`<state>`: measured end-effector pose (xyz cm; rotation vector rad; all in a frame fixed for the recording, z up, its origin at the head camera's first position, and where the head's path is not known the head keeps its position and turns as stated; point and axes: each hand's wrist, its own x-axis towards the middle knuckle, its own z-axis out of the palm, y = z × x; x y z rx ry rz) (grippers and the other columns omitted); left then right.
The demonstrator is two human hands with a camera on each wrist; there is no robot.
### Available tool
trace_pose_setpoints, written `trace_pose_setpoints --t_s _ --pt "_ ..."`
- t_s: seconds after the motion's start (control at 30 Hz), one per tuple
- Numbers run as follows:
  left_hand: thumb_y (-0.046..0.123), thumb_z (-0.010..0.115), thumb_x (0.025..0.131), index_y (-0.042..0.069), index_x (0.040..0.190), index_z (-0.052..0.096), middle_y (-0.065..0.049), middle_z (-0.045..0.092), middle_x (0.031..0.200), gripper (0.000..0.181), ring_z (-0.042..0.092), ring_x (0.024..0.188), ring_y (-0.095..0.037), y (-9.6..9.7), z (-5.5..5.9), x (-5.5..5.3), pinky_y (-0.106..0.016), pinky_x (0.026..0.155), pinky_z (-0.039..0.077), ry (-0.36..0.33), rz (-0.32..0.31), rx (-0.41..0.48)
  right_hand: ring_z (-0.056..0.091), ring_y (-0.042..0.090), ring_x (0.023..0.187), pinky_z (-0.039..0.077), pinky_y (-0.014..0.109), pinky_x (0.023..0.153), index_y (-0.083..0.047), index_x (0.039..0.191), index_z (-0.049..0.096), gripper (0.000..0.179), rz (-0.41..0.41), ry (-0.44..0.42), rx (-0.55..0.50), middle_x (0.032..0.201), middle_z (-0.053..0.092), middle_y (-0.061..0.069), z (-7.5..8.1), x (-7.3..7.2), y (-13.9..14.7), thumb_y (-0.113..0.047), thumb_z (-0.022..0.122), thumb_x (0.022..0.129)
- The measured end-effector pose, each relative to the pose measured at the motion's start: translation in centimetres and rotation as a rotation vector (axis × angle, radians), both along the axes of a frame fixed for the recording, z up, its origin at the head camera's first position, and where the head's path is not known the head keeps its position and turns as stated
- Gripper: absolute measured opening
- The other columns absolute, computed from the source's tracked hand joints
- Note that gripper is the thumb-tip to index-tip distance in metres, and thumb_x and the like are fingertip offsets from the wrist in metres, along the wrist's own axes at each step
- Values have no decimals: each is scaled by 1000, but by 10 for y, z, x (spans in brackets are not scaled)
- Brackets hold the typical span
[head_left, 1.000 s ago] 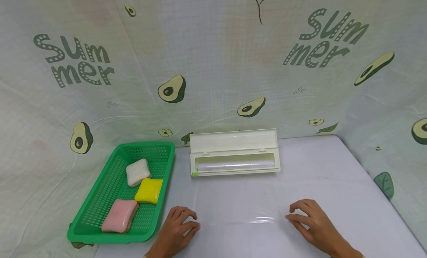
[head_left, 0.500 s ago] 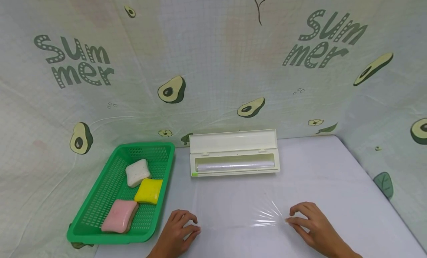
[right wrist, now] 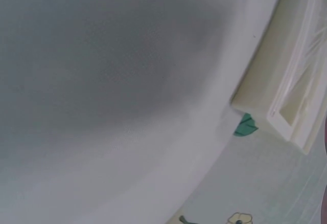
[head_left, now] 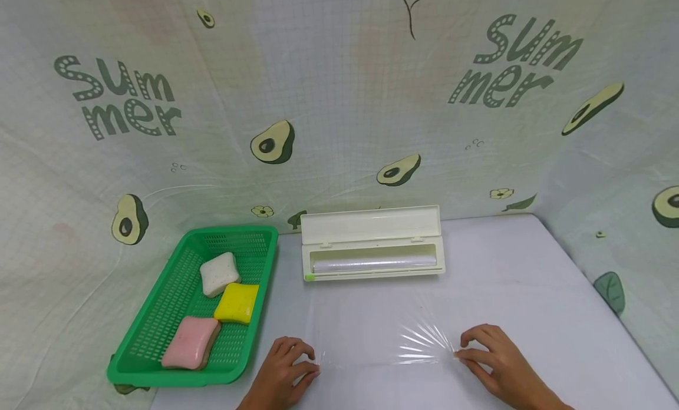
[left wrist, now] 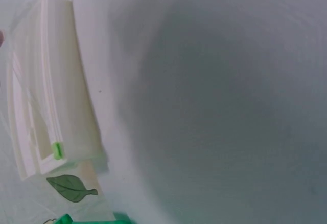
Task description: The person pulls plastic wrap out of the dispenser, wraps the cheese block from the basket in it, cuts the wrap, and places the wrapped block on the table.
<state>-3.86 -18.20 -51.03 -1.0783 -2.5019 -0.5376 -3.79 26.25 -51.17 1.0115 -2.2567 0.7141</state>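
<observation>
A clear sheet of plastic wrap [head_left: 366, 339] stretches between the two hands, with bright creases fanning out from its right corner. My left hand [head_left: 283, 372] pinches the near left corner between thumb and finger. The near right corner is pinched by my right hand [head_left: 495, 360]. Beyond the sheet stands a white wrap dispenser box [head_left: 373, 274] with its lid [head_left: 371, 224] raised. Inside lies the roll of wrap [head_left: 373, 262]. Both wrist views catch the box, at the left wrist view's left edge and the right wrist view's upper right; the hands themselves barely show there.
To the left, a green plastic basket [head_left: 257, 333] holds a white sponge-like block [head_left: 219, 274], a yellow one [head_left: 237, 303] and a pink one [head_left: 190, 343]. A white-covered table [head_left: 557, 316] lies beneath. Behind it hangs a printed curtain [head_left: 339, 103].
Both hands have shifted slightly towards me. The wrap's right corner has tightened, and more shiny creases now radiate from the right fingertips. The box and basket stay put.
</observation>
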Motion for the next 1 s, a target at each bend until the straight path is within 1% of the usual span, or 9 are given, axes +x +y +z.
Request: trace_pose_setpoints --t_s 0.07,0.2,0.37,0.5,0.6,0.7,0.8,0.9,1.0 --pt "36 66 85 26 79 71 13 53 92 13 46 91 -9 0 0 1 -32 85 35 -15 -2 2 49 14 89 28 19 92 -25 87 72 27 3 0 -3 96 57 -7 -1 0 0 -37 49 95" --pt "30 74 78 25 77 72 14 53 91 6 46 90 -8 0 -1 2 -32 83 37 -25 -7 14 49 14 89 28 19 91 -25 86 72 27 3 -2 -2 95 57 -7 -3 2 0 -37 49 95" --pt "30 73 79 26 77 70 14 53 91 6 46 90 -10 0 -3 4 -33 83 36 -7 -15 17 48 14 89 30 18 89 -26 87 72 27 -3 -12 10 94 57 -7 -3 5 0 -38 48 95" --pt "29 77 75 26 77 72 16 52 92 7 46 90 -8 0 -4 5 -32 82 37 -24 -9 9 48 12 89 30 17 90 -28 87 71 28 -23 -34 27 95 56 -9 -4 7 1 -40 47 95" --pt "28 78 74 26 77 72 16 52 91 7 45 89 -8 -1 -5 6 -31 81 37 -30 -17 10 49 12 88 30 19 89 -28 86 71 27 -9 -30 24 95 56 -9 -6 8 1 -39 48 95" --pt "30 76 76 27 77 71 14 52 91 5 45 89 -9 -1 -7 8 -32 82 36 -18 -34 12 49 12 88 31 18 89 -28 86 70 24 2 -28 24 94 56 -9 -7 9 1 -38 50 94" --pt "30 75 76 28 78 70 15 52 91 6 45 90 -9 -2 -8 10 -31 82 36 -14 -33 17 48 10 88 31 17 88 -30 87 70 24 -7 -34 30 94 56 -10 -7 11 0 -40 50 94" --pt "30 75 76 28 78 70 15 52 91 6 46 90 -9 -1 -9 11 -31 82 36 -13 -30 24 49 10 87 31 18 88 -29 87 70 24 4 -29 24 94 56 -9 -7 11 0 -39 50 94" --pt "30 75 76 28 77 70 15 52 91 6 45 90 -9 -1 -8 11 -30 82 35 -23 -27 25 49 11 86 30 20 88 -27 86 71 23 29 -2 9 93 56 -7 -8 10 0 -37 51 94"
